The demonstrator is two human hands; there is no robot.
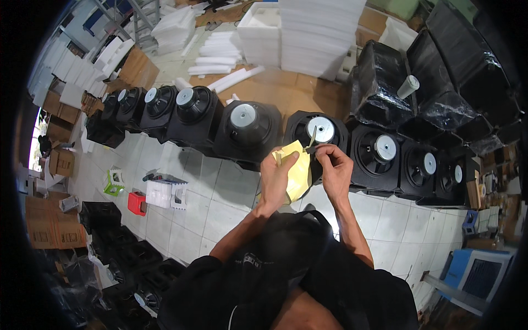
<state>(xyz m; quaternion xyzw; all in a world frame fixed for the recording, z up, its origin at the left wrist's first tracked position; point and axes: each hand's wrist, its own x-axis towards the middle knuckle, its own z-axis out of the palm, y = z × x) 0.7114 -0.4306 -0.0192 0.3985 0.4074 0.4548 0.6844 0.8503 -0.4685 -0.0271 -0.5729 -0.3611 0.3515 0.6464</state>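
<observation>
My left hand [278, 179] is closed on a yellow sheet [298, 175], the thumb lying across its face. Close beside it, the fingertips of my right hand [334, 168] pinch a small dark piece [311, 149] at the sheet's upper right edge. A thin, pale yellowish strip [313, 135] sticks up from there; whether it belongs to the sheet or the dark piece I cannot tell. Just beyond both hands is a black speaker [295, 127] with a silver round magnet [320, 130] facing up.
More black speakers [190, 118] stand in a row to the left and right. Plastic-wrapped black cabinets [379, 77] are stacked at the far right, white foam sheets [319, 33] at the back. On the left floor are a red stool [137, 203] and a green stool [114, 182].
</observation>
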